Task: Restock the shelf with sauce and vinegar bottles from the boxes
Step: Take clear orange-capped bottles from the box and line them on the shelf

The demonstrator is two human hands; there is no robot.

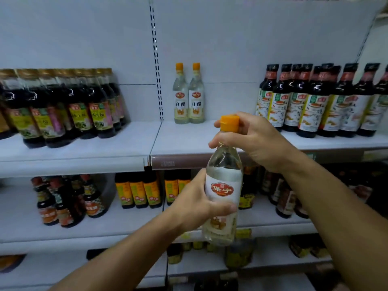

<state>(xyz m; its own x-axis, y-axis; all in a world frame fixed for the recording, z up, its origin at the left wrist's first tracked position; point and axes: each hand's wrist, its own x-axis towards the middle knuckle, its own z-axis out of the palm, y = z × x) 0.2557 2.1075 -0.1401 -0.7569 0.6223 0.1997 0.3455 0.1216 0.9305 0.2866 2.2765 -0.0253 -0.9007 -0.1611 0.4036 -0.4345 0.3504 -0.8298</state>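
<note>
I hold a clear white vinegar bottle (223,181) with an orange cap and a white label upright in front of the shelves. My left hand (197,200) grips its body around the label. My right hand (249,141) grips its neck just under the cap. Two matching white vinegar bottles (188,95) stand side by side at the back of the upper shelf (210,141), behind and slightly left of the held bottle.
Dark sauce bottles (63,108) crowd the upper shelf's left side, and more dark bottles with pale labels (319,101) fill its right. The lower shelf (130,225) carries small sauce bottles and orange-labelled ones. A perforated upright (156,66) divides the back panel.
</note>
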